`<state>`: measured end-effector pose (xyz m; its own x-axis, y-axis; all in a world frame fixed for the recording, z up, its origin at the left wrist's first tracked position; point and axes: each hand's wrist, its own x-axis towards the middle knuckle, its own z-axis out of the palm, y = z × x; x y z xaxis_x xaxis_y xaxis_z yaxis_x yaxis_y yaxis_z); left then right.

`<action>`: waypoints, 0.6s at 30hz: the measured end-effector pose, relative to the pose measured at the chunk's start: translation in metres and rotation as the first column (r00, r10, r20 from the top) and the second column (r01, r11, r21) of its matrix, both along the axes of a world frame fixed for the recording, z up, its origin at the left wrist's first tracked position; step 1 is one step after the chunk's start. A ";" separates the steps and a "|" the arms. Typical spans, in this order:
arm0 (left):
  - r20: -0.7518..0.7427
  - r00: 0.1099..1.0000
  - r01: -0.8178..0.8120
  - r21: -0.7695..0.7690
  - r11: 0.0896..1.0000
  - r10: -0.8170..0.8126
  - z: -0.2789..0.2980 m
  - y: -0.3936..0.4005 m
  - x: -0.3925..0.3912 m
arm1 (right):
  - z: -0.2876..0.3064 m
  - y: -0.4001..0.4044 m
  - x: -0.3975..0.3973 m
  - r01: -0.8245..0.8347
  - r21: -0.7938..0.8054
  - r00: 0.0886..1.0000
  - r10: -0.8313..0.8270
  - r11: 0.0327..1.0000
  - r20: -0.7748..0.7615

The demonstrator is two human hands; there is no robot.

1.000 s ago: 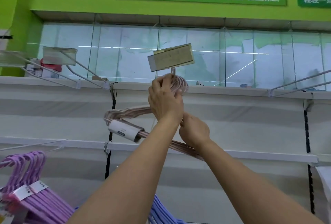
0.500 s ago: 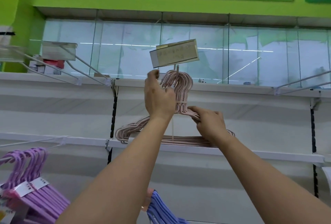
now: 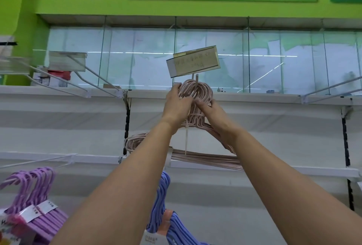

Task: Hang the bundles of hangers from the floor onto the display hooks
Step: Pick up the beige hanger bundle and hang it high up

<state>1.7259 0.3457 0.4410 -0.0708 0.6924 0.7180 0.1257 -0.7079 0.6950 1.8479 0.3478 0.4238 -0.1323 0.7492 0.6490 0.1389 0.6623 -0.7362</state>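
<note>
Head view: both arms are reaching up to the display hook [image 3: 196, 80] under a tilted price tag holder [image 3: 194, 64]. The pink hanger bundle [image 3: 197, 96] is hanging with its hook ends looped over that hook, a white zip tie [image 3: 186, 137] dangling from its neck. Left hand [image 3: 176, 103] is curling its fingers round the left side of the hook ends. Right hand [image 3: 210, 110] is pinching the bundle's neck from the right. Purple hanger bundle [image 3: 37, 201] is hanging lower left; blue hanger bundle [image 3: 166, 205] is sitting bottom centre.
</note>
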 end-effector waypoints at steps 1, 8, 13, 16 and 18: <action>0.004 1.000 0.021 0.007 1.000 -0.021 0.001 0.002 -0.001 | 0.001 0.003 -0.004 0.030 0.002 0.999 -0.030 1.000 -0.030; 0.062 0.992 0.109 0.016 0.994 -0.109 0.003 0.014 0.000 | 0.013 0.011 -0.011 0.099 0.028 0.994 -0.097 0.995 -0.059; 0.139 0.966 0.220 -0.004 0.976 -0.217 -0.007 0.023 0.007 | 0.014 0.008 -0.001 0.158 0.010 0.987 -0.158 0.987 0.026; 0.197 0.949 0.253 -0.003 0.968 -0.247 -0.007 0.025 0.011 | 0.018 0.003 0.005 0.139 0.003 0.988 -0.139 0.990 0.064; 0.213 0.941 0.266 0.020 0.964 -0.264 0.000 0.024 0.013 | 0.022 0.002 0.005 0.149 0.013 0.983 -0.149 0.989 0.104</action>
